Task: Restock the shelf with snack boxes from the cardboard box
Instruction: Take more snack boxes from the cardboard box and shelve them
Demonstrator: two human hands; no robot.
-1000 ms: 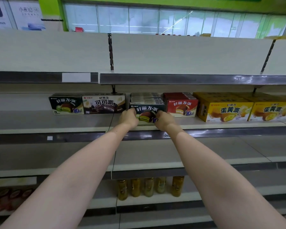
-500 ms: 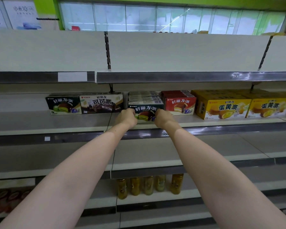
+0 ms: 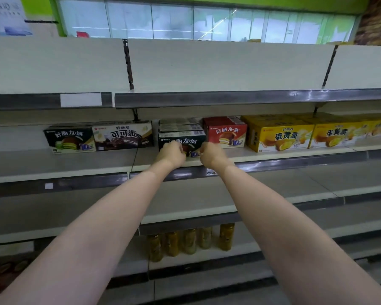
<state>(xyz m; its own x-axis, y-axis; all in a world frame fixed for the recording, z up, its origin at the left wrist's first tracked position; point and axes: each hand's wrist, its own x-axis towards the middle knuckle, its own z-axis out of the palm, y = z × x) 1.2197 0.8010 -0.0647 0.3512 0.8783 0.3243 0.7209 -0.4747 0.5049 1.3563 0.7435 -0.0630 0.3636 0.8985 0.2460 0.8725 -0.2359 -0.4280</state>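
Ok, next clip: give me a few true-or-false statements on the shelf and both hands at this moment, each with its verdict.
1. Both hands are at the front of a dark snack box on the middle shelf. True: the left hand and right hand are at its front face.
2. The red box stands left of the dark snack box. False: it stands to its right.
3. Two yellow boxes sit at the right end of the row. True.
4. The top shelf is packed with boxes. False: none show on it.
5. Jars stand on a lower shelf. True.
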